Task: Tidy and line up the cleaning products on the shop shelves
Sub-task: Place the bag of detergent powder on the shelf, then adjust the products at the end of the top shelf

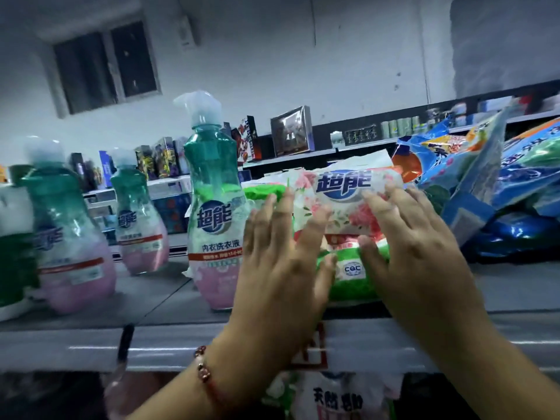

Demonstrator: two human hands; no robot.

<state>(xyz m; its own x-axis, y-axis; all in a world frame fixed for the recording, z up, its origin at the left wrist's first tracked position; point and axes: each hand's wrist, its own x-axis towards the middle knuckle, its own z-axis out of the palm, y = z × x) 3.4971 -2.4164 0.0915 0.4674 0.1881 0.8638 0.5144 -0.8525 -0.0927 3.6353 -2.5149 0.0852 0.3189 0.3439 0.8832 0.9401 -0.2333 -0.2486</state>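
A green and white detergent bag point(342, 204) with a pink flower print lies on the grey shelf point(151, 301). My left hand point(281, 265) presses flat on its left part with straight fingers. My right hand point(415, 247) lies flat on its right part, fingers spread. Just left of the bag stands a teal and pink pump bottle point(212, 213), close to my left hand. Two more bottles of the same kind point(71, 237) point(138, 219) stand further left.
Blue detergent bags point(491, 183) are heaped at the right of the shelf. A green pack point(15, 253) sits at the far left edge. Another bag point(336, 398) shows on the shelf below. Boxed goods fill the shelves behind.
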